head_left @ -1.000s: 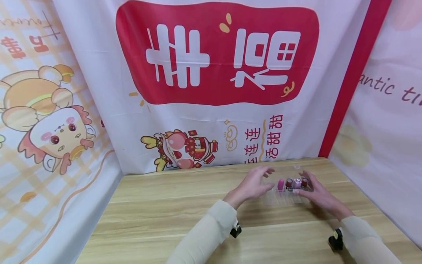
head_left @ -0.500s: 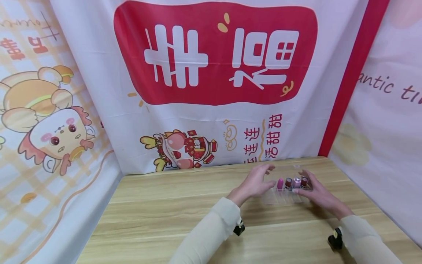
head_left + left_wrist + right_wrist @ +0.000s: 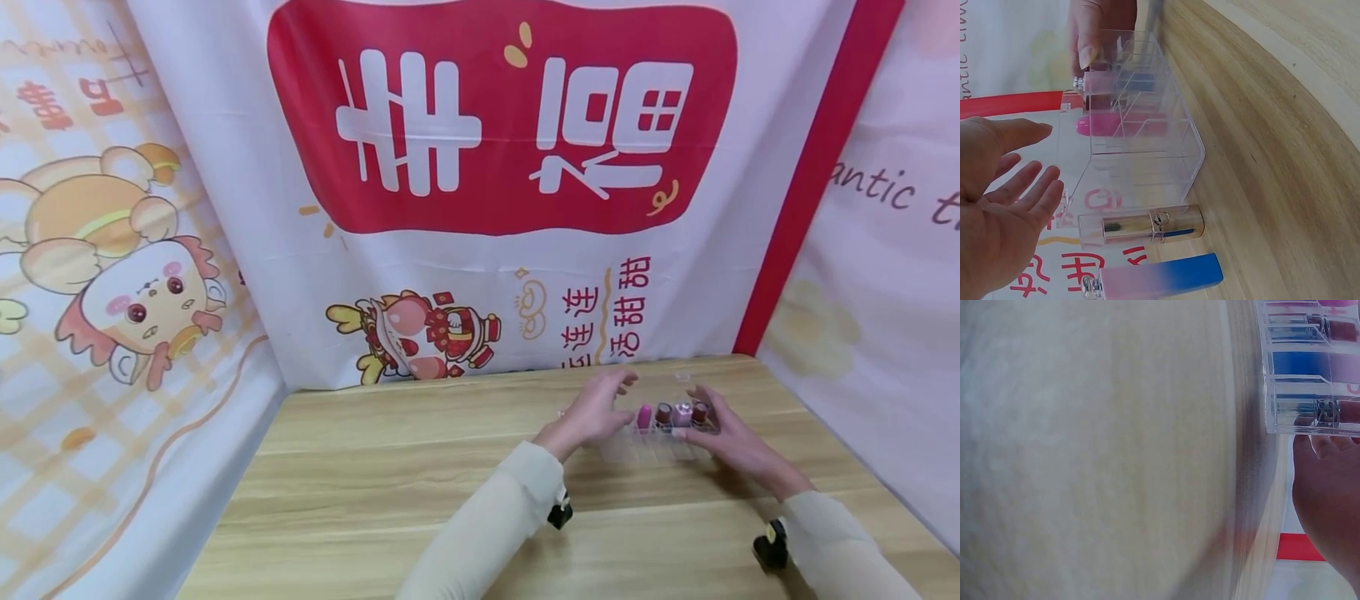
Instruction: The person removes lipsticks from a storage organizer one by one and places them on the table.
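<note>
well, l hand [image 3: 596,412] hovers, fingers spread w/ nothing held, r hand [image 3: 731,435] pinches clear box [image 3: 1175,145], & a l-side swipe might topple nearby lipsticks [image 3: 1163,277].

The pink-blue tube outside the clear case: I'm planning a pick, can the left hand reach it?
Probably yes: the left hand holds nothing, and in the left wrist view nothing covers the pink-blue tube.

Organizer [image 3: 1141,150]: standing near the far right corner of the table [image 3: 360,483].
Four lipsticks [image 3: 682,415]: standing in its right part.
Two tubes [image 3: 1160,276]: standing outside, left of it.
</note>
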`<act>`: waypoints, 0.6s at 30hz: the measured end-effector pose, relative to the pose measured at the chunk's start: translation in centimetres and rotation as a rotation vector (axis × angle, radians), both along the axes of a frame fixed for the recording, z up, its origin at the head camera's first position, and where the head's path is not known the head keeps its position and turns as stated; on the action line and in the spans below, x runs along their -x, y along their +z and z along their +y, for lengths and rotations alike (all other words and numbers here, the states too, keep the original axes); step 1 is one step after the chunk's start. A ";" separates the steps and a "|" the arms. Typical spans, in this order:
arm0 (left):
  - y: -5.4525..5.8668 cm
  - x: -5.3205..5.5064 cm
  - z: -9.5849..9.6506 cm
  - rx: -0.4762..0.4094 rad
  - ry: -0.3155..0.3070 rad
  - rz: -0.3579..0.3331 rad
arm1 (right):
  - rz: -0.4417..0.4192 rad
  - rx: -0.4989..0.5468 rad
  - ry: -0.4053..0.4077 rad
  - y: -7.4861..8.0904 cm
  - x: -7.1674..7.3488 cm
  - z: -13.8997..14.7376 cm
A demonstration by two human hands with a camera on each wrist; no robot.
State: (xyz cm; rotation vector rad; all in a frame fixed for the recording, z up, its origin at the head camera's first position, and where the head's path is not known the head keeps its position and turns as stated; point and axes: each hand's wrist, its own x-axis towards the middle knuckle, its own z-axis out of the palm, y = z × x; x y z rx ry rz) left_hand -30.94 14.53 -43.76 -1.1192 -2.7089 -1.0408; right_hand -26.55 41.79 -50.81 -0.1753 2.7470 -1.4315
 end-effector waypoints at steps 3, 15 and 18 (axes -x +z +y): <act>0.0 0.1 0.1 0.011 -0.003 -0.009 | 0.007 -0.002 0.002 0.0 0.1 0.0; -0.2 0.6 1.2 0.005 -0.019 -0.041 | -0.012 -0.013 -0.005 0.3 0.2 -0.1; -0.4 0.6 1.6 -0.008 -0.015 -0.069 | -0.003 -0.012 -0.003 0.2 0.2 0.0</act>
